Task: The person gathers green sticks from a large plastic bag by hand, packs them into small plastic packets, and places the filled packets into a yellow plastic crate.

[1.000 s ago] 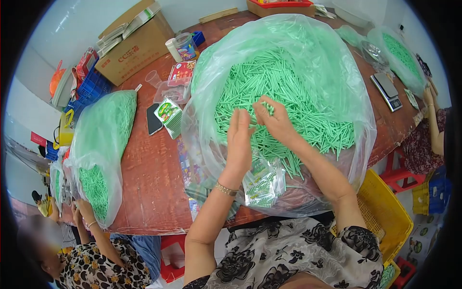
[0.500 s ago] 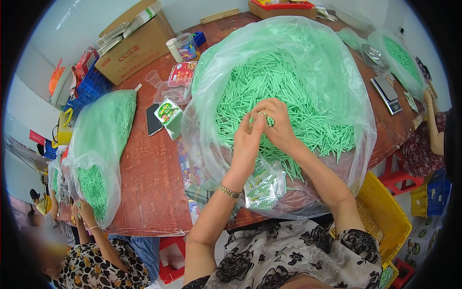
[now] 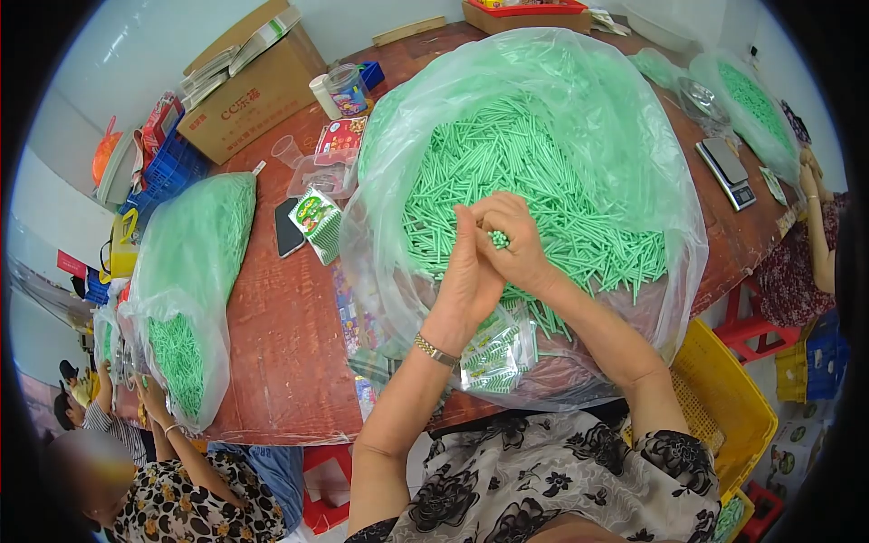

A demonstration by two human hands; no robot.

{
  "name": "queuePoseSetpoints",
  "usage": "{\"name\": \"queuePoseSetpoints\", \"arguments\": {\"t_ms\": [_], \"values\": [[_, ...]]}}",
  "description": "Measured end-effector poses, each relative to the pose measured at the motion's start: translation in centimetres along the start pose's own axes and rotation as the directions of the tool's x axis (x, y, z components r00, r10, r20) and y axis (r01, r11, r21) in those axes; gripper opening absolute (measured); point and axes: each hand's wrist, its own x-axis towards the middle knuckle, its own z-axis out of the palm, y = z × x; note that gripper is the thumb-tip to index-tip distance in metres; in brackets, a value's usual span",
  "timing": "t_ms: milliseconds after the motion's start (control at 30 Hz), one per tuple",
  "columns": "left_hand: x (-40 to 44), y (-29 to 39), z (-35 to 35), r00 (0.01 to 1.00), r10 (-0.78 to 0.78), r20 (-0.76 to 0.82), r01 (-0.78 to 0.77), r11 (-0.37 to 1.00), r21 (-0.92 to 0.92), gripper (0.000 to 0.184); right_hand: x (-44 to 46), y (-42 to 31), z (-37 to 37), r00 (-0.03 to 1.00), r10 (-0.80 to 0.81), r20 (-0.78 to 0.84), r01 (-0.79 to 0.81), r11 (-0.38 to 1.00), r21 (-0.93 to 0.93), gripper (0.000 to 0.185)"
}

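Observation:
A bundle of thin green sticks [image 3: 499,240] is held in my right hand [image 3: 518,237], with the fingers wrapped round it and the stick ends showing. Against that bundle rests my left hand [image 3: 472,281], its thumb stretched up and its palm flat; its other fingers are partly hidden behind the right hand. Both hands are over a large clear plastic bag [image 3: 625,118] spread wide, full of loose green sticks [image 3: 493,149]. Below my hands, at the bag's near edge, lie several green-and-white printed packets [image 3: 498,357].
Left of the bag are a filled packet [image 3: 317,217], a phone [image 3: 289,228] and a plastic tub [image 3: 321,176]. A scale [image 3: 727,172] stands on the right. A second bag [image 3: 195,235] lies near a co-worker's hands [image 3: 154,398]. Behind are a cardboard box [image 3: 253,95] and a jar [image 3: 348,90].
My left hand has turned and opened, its thumb rising and its palm coming against the bundle. My right hand has lowered slightly and still grips the sticks.

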Motion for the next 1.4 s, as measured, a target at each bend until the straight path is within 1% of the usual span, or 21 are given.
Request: {"name": "queuePoseSetpoints", "arguments": {"t_ms": [167, 233, 300, 433, 600, 700, 800, 867, 967, 1033, 1067, 1100, 1133, 1167, 1200, 1233, 1267, 1300, 1333, 1367, 1400], "values": [[0.6, -0.6, -0.5, 0.999, 0.033, -0.015, -0.034, 0.998, -0.056, 0.063, -0.1, 0.6, -0.1, 0.999, -0.032, 0.027, 0.034, 0.995, -0.090, 0.020], [0.7, -1.0, -0.7, 0.996, 0.044, -0.072, -0.051, 0.995, -0.087, 0.054, -0.4, 1.0, 0.1, 0.999, -0.044, 0.015, 0.045, 0.993, -0.105, 0.018], [0.9, -1.4, -1.0, 0.994, 0.068, -0.091, -0.070, 0.997, -0.018, 0.049, -0.3, 0.8, 0.1, 0.998, -0.056, 0.006, 0.057, 0.992, -0.117, 0.016], [0.9, -1.9, -1.2, 0.985, 0.119, -0.128, -0.110, 0.991, 0.079, 0.043, -0.4, 0.5, -0.1, 0.997, 0.031, 0.066, -0.025, 0.996, -0.091, 0.012], [0.7, -2.2, -0.2, 0.977, 0.125, -0.171, -0.119, 0.992, 0.045, 0.038, -0.2, -0.1, 0.1, 0.999, 0.033, -0.001, -0.033, 0.990, -0.139, 0.016], [0.8, -2.4, 0.1, 0.973, 0.109, -0.205, -0.115, 0.993, -0.016, 0.037, -0.1, -0.6, 0.0, 0.994, 0.113, 0.015, -0.110, 0.986, -0.121, 0.018], [0.9, -2.5, 0.0, 0.971, 0.107, -0.215, -0.123, 0.991, -0.061, 0.037, -0.1, -0.4, 0.0, 0.990, 0.136, -0.022, -0.138, 0.965, -0.221, 0.019], [0.9, -2.7, -0.4, 0.970, 0.118, -0.212, -0.133, 0.989, -0.061, 0.037, -0.4, 0.5, 0.0, 0.999, 0.039, 0.007, -0.033, 0.927, -0.373, 0.018], [0.5, -2.5, -0.5, 0.980, 0.137, -0.142, -0.137, 0.990, 0.012, 0.047, -0.2, 0.8, -0.6, 1.000, 0.011, -0.017, -0.016, 0.959, -0.284, 0.014], [-0.6, -1.0, 0.5, 0.995, -0.028, -0.100, 0.028, 1.000, -0.002, 0.061, 0.6, 0.0, -1.7, 0.998, -0.062, -0.002, 0.060, 0.972, -0.227, 0.013], [-1.3, -0.2, 0.8, 0.991, -0.058, -0.124, 0.068, 0.995, 0.074, 0.069, 0.9, -0.5, -2.3, 0.990, -0.139, 0.009, 0.138, 0.976, -0.167, 0.012], [-1.5, -0.1, -0.5, 0.986, -0.006, -0.164, 0.038, 0.980, 0.196, 0.070, 0.7, -0.9, -2.9, 0.998, -0.052, 0.026, 0.054, 0.995, -0.084, 0.014], [-1.9, 0.0, -1.9, 0.978, 0.046, -0.203, 0.021, 0.948, 0.317, 0.070, 0.4, -1.9, -3.2, 0.998, -0.036, 0.043, 0.039, 0.997, -0.073, 0.014], [-2.9, 0.6, -2.2, 0.949, 0.190, -0.251, -0.054, 0.882, 0.467, 0.063, 0.0, -3.0, -3.4, 0.982, 0.155, 0.106, -0.156, 0.988, 0.003, 0.016], [-4.1, 1.2, -2.7, 0.946, 0.182, -0.267, -0.038, 0.884, 0.466, 0.063, -0.6, -3.7, -3.5, 0.929, 0.327, 0.175, -0.342, 0.938, 0.063, 0.018], [-5.3, 1.8, -3.1, 0.938, 0.282, -0.200, -0.106, 0.785, 0.610, 0.055, -1.5, -3.9, -3.6, 0.906, 0.349, 0.238, -0.349, 0.936, -0.045, 0.027], [-6.5, 2.1, -3.4, 0.922, 0.370, -0.111, -0.177, 0.660, 0.730, 0.046, -2.2, -4.2, -3.7, 0.905, 0.353, 0.240, -0.352, 0.935, -0.046, 0.027], [-7.8, 2.1, -3.6, 0.901, 0.406, -0.152, -0.108, 0.550, 0.828, 0.031, -2.9, -4.5, -3.9, 0.812, 0.452, 0.369, -0.376, 0.889, -0.261, 0.031], [-8.9, 1.7, -3.9, 0.883, 0.469, -0.017, -0.171, 0.357, 0.918, 0.029, -3.6, -4.8, -4.0, 0.688, 0.561, 0.460, -0.351, 0.813, -0.465, 0.035], [-9.9, 1.4, -4.1, 0.857, 0.499, 0.129, -0.229, 0.145, 0.963, 0.028, -4.5, -4.6, -4.0, 0.682, 0.548, 0.484, -0.321, 0.819, -0.476, 0.040], [-10.8, 0.8, -4.0, 0.858, 0.477, 0.192, -0.248, 0.055, 0.967, 0.030, -5.4, -4.4, -3.8, 0.682, 0.550, 0.483, -0.324, 0.818, -0.475, 0.040]]}}
